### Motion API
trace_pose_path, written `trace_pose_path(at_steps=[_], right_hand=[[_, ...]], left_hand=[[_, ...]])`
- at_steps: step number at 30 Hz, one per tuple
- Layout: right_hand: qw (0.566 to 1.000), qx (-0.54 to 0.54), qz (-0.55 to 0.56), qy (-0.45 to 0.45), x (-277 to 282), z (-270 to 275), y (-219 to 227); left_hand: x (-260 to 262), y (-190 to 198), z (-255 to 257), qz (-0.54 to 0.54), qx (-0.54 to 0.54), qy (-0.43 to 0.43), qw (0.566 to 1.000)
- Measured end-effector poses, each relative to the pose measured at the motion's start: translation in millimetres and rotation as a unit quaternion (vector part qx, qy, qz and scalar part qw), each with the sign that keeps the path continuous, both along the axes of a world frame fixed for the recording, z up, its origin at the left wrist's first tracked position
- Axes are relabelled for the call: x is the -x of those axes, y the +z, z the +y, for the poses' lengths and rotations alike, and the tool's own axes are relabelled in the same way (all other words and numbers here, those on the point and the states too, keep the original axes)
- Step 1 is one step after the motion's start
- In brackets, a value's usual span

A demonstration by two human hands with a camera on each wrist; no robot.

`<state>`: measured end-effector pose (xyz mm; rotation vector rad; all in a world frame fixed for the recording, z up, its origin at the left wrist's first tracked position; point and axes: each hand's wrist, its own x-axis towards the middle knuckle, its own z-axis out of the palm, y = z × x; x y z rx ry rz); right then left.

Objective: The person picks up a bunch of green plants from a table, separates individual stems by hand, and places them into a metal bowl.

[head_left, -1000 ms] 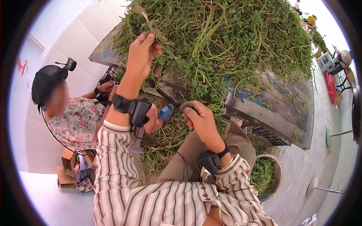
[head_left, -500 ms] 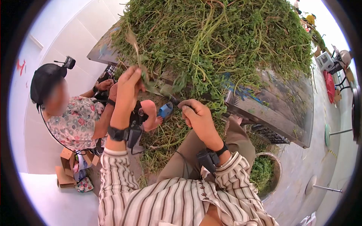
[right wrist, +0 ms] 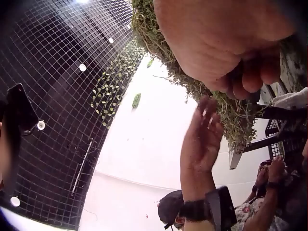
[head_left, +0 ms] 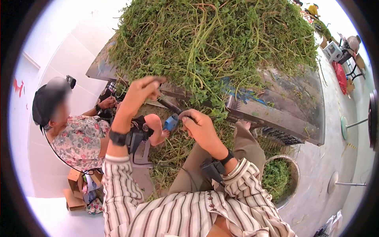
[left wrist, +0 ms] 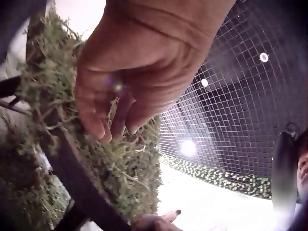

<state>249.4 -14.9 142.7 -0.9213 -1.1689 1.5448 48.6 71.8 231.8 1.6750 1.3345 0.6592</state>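
My left hand [head_left: 142, 93] hangs over the near left edge of the plant heap [head_left: 221, 43]. Its fingers are blurred and loosely bent, and no stem shows in it in the left wrist view. Over my lap, my right hand [head_left: 199, 128] curls its fingers round the end of a dark rod-like handle [head_left: 170, 105]. This handle slants up and left towards my left hand; much of the grip is hidden by the fingers. The leafy green stems lie piled on a worn dark table [head_left: 292, 98], some hanging over its front edge.
Cut stems litter the floor [head_left: 169, 158] around my legs. At my right stands a round tub [head_left: 297, 177] of green sprigs. A person [head_left: 79, 134] sits close on the left, near open cardboard boxes [head_left: 75, 199]. A black crate [head_left: 282, 136] is under the table.
My left hand has come down and towards me from the heap. The rooted plant it pinched earlier is gone from its fingers. My right hand has hardly moved.
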Motion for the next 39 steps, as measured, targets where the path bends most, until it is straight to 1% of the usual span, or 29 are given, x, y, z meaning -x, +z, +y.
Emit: trace_pose_path(at_steps=[1, 2, 4, 5, 7, 8, 9, 10, 11, 13, 16, 17, 19, 20, 21, 23, 24, 26, 27, 29, 30, 31, 33, 34, 35, 36, 37, 39], right_hand=[[1.000, -0.004, -0.002, -0.002, -0.5, 0.6, -1.7], [1.000, -0.013, -0.011, -0.004, -1.3, 1.2, -3.0], [1.000, -0.023, -0.012, -0.009, -1.8, 1.3, -2.1], [1.000, -0.026, -0.013, -0.009, -2.7, 0.7, -0.1], [1.000, -0.002, -0.017, -0.012, -4.7, -0.4, 4.0], [1.000, -0.012, -0.022, -0.013, -5.4, 0.2, 2.4], [1.000, -0.017, -0.023, -0.012, -6.0, -0.2, 3.2], [1.000, -0.009, -0.018, -0.014, -6.3, -0.3, 4.2], [1.000, 0.001, -0.013, -0.016, -6.7, -0.5, 4.5], [1.000, -0.004, -0.008, -0.010, -8.0, -0.4, 3.4], [1.000, 0.008, -0.006, -0.013, -9.7, -1.5, 4.6], [1.000, -0.007, -0.009, -0.020, -9.9, -1.3, 3.9], [0.999, -0.019, -0.008, -0.025, -9.3, -3.0, 3.6], [1.000, -0.015, -0.006, -0.026, -9.6, -3.2, 5.2], [1.000, -0.012, -0.005, -0.027, -10.0, -2.4, 6.8], [1.000, -0.015, 0.000, -0.025, -10.5, -2.2, 8.7], [1.000, -0.015, 0.004, -0.021, -10.3, -2.9, 8.8], [1.000, -0.013, 0.006, -0.019, -8.9, -2.7, 7.5], [1.000, -0.012, 0.006, -0.017, -7.9, -2.6, 7.8], [1.000, 0.011, 0.014, 0.006, -8.4, -4.0, 12.4], [1.000, 0.006, 0.013, 0.004, -7.0, -3.6, 12.3], [1.000, -0.001, 0.011, 0.001, -5.8, -3.7, 11.8], [1.000, 0.002, 0.018, 0.009, -3.9, -3.6, 10.5], [1.000, -0.001, 0.005, 0.011, -3.6, -3.2, 10.7], [1.000, -0.004, -0.007, 0.010, -3.9, -3.1, 10.9], [1.000, -0.004, -0.007, 0.005, -3.6, -2.8, 9.9], [1.000, -0.005, -0.012, 0.005, -2.8, -2.5, 8.0], [1.000, -0.006, -0.016, 0.002, -1.1, -1.8, 7.3]], left_hand=[[-10.8, 4.4, 12.5, -0.046, 0.002, 0.000, 0.999], [-23.6, 8.5, 24.7, -0.049, -0.002, -0.002, 0.999], [-49.6, 15.4, 47.9, -0.142, -0.037, 0.006, 0.989], [-60.8, 17.6, 58.7, -0.144, -0.040, 0.006, 0.989], [-80.1, 18.4, 79.1, -0.207, -0.016, -0.023, 0.978], [-89.5, 17.6, 87.1, -0.209, -0.020, -0.022, 0.977], [-98.3, 15.1, 95.8, -0.216, 0.001, -0.023, 0.976], [-105.3, 13.6, 104.3, -0.222, 0.021, -0.025, 0.974], [-110.4, 12.1, 110.4, -0.223, 0.019, -0.025, 0.974], [-116.8, 8.8, 118.0, -0.238, 0.041, 0.000, 0.971], [-116.0, 10.9, 121.7, -0.247, 0.048, -0.002, 0.968], [-112.3, 10.8, 119.7, -0.247, 0.048, -0.002, 0.968], [-99.0, 14.9, 98.2, -0.298, -0.011, 0.032, 0.954], [-89.6, 16.0, 88.5, -0.320, -0.005, 0.021, 0.947], [-80.3, 17.1, 76.4, -0.318, -0.006, 0.021, 0.948], [-60.8, 16.9, 49.7, -0.380, -0.027, 0.030, 0.924], [-48.6, 14.5, 38.7, -0.379, -0.027, 0.031, 0.924], [-22.7, 8.1, 16.2, -0.451, -0.045, 0.064, 0.889], [-11.3, 5.2, 4.4, -0.449, -0.042, 0.072, 0.890], [9.2, -2.1, -22.4, -0.478, -0.069, 0.112, 0.868], [16.2, -7.9, -33.5, -0.480, -0.085, 0.133, 0.863], [26.1, -16.3, -43.9, -0.478, -0.085, 0.141, 0.863], [46.5, -32.3, -61.7, -0.349, -0.091, 0.179, 0.915], [50.1, -37.1, -73.7, -0.295, -0.082, 0.197, 0.931], [57.8, -44.6, -81.7, -0.296, -0.081, 0.194, 0.932], [67.9, -53.3, -87.4, -0.156, -0.032, 0.190, 0.969], [70.7, -55.5, -90.6, -0.012, 0.016, 0.181, 0.983], [61.8, -55.7, -94.0, -0.019, 0.010, 0.169, 0.985]])
